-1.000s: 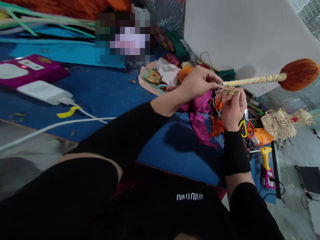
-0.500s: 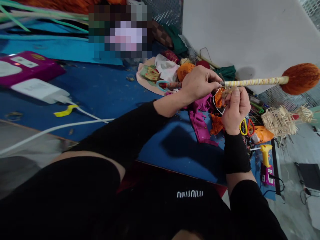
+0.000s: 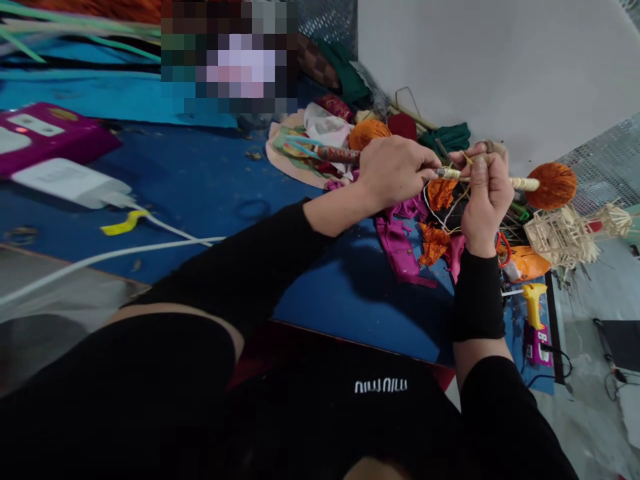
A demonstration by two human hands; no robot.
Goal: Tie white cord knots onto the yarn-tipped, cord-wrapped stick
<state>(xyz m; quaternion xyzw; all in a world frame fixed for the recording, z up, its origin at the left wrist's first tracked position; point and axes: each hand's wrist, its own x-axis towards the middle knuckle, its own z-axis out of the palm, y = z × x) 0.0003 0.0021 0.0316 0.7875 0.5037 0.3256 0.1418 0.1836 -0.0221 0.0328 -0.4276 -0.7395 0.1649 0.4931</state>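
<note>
My right hand (image 3: 487,192) has risen from below the wrapped stick (image 3: 523,184) to in front of it, hiding part of its length; the stick, which sloped up to my right, now dips that way, its rust-orange ball (image 3: 551,185) lower and nearer my hand; the pale-blue loop (image 3: 300,142) opposite sits higher; the yellow scissor handle has vanished behind my black cuff (image 3: 479,297); a pink scrap (image 3: 455,256) now shows beside it.

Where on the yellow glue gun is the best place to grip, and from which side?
I would probably grip the yellow glue gun by its handle, coming from the person's side, because the handle points that way, toward the purple power strip.
</note>
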